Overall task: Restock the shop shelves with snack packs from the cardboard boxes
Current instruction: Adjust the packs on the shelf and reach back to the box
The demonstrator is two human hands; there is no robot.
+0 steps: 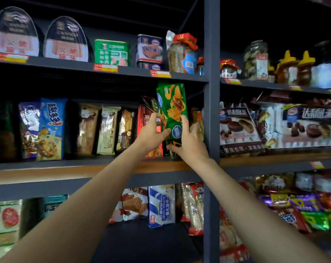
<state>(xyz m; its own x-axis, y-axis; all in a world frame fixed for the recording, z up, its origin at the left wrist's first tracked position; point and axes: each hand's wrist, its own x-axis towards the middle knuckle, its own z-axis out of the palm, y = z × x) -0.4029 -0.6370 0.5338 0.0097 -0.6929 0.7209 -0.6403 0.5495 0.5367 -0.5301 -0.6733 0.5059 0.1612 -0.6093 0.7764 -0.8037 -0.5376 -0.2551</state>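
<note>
A tall green snack pack (173, 114) stands nearly upright at the right end of the middle shelf (66, 168), its top leaning slightly left and reaching almost to the underside of the shelf above. The wrapper is glossy, printed with golden crisps down its middle, a round pale-blue logo near the top left and another round blue badge lower down; its bottom part is dark with yellow marks. Its lower end sits at the shelf's front edge, just left of the grey upright post (212, 120).

The right hand (189, 143) grips the pack from the right side, thumb across the lower front and fingers curled up round the right edge. The left hand (151, 133) is at the pack's left edge, thumb pressed to the green wrapper and fingers curled toward the packs behind; whether those fingers also hold the red pack (143, 118) just behind cannot be told. Both bare forearms reach up from the bottom of the view.

To the left along the same shelf stand brown and cream wafer packs (107, 130), then a blue cookie pack (50, 130). The shelf above carries tins, among them a green tin (111, 53), and a jar with a red foil top (181, 54). Right of the post lie large cake bags (238, 128). The shelf below holds a blue-and-white wafer pack (161, 205) and mixed bright wrappers.
</note>
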